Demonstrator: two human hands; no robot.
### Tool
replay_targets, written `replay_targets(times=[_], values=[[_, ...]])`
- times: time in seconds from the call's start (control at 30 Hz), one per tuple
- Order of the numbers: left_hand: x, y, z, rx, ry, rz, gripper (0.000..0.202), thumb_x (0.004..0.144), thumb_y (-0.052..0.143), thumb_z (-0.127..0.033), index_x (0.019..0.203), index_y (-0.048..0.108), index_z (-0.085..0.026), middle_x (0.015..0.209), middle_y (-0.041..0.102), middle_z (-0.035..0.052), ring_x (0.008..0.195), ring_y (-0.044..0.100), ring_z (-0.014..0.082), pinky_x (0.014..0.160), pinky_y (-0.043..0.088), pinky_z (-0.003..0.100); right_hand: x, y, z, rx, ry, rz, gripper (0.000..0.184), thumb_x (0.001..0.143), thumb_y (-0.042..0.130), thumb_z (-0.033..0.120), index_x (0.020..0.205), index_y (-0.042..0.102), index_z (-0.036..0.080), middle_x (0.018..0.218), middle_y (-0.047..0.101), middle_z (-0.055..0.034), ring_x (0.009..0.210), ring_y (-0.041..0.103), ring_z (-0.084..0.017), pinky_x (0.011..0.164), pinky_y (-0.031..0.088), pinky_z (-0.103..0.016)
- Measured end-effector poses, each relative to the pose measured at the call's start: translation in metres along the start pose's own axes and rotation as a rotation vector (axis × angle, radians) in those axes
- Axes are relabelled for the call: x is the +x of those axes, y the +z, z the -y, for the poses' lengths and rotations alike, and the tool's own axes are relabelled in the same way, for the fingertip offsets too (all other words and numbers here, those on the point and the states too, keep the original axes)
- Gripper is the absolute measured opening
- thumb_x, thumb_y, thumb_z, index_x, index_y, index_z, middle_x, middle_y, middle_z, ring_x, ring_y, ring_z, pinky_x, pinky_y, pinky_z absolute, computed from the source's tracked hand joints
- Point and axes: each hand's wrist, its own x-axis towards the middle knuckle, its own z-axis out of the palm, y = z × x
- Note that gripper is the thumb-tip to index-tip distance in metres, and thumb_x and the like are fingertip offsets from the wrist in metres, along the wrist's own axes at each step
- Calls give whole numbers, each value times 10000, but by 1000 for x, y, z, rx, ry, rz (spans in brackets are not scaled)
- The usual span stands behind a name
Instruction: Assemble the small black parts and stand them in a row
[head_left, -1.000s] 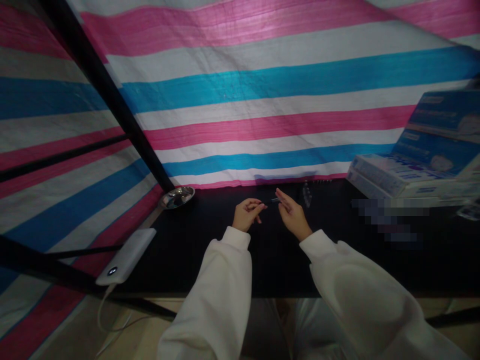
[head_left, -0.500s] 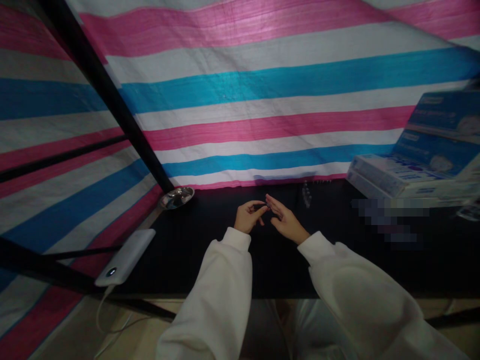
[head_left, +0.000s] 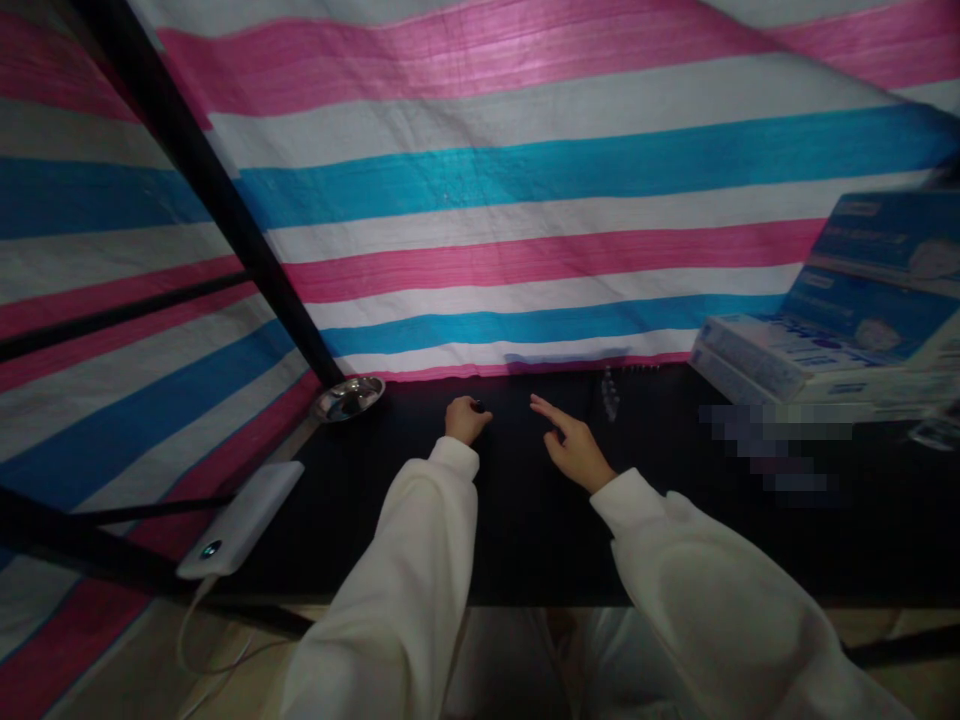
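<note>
Left hand [head_left: 466, 420] curled, fingertips drawn together at one small dark piece [head_left: 478, 406], just above the black table [head_left: 712, 545]; cannot tell whether it is pinched. Piece looks light, hard and easily dropped; best taken by its edges between fingertip and thumb. Right hand [head_left: 574, 450] open, fingers spread slightly, holding nothing, nearest one clear strip [head_left: 610, 393]. One metal dish [head_left: 349, 398], one power bank [head_left: 240, 520], stacked mask boxes [head_left: 862, 320], count unclear

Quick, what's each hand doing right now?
Left hand: closed, apparently holding a small dark object at the fingertips; too small to identify.
Right hand: open, fingers extended, holding nothing visible.
</note>
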Motion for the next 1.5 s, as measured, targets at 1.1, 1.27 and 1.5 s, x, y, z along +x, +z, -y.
replay_targets(times=[1.1, 1.27, 1.5], values=[[-74, 29, -94, 174, 594, 328, 396, 767, 464, -309, 1153, 461, -218, 937, 599, 104, 858, 567, 233, 757, 404, 331, 4, -60, -30, -852, 883, -19, 387, 745, 460, 355, 1025, 404, 93, 1015, 504, -176, 944, 532, -291, 759, 424, -396], [-79, 64, -112, 301, 615, 314, 568, 786, 416, -252, 1317, 215, -235, 1054, 544, 119, 876, 566, 246, 733, 417, 347, 3, -60, -35, -851, 895, 15, 386, 759, 449, 383, 1012, 422, 94, 1013, 526, -181, 934, 544, -293, 752, 429, -401], [-76, 76, -122, 330, 558, 258, 355, 827, 356, -287, 1168, 405, -201, 989, 554, 125, 892, 554, 233, 734, 408, 340, 3, -59, -42, -820, 933, 51, 382, 755, 467, 388, 1008, 438, 102, 994, 553, -172, 929, 555, -275, 746, 431, -379]])
